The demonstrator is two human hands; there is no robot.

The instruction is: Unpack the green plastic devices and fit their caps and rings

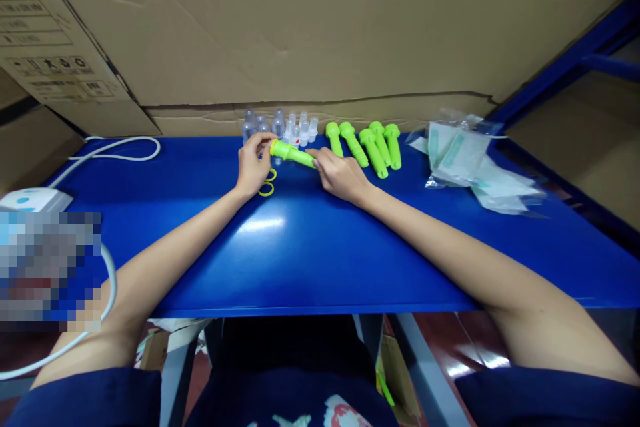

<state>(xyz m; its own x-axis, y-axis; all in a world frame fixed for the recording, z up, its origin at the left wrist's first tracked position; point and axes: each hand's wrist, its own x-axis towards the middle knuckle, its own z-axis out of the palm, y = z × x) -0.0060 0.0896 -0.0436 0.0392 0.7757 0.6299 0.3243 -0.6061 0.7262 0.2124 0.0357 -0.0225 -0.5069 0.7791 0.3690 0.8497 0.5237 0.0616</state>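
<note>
A bright green plastic handle [293,154] lies across between both my hands, just above the blue table [310,247]. My left hand [253,163] pinches its thick end, where a yellow ring sits. My right hand [340,173] grips the thin end with closed fingers. Two yellow rings [267,184] lie on the table under my left hand. Several more green handles [367,143] lie in a row to the right. Small clear plastic cups [280,125] stand just behind my hands.
A pile of clear plastic bags [473,160] lies at the right of the table. A white cable [120,147] and a white device [33,200] sit at the left. Cardboard boxes [300,27] wall off the back edge.
</note>
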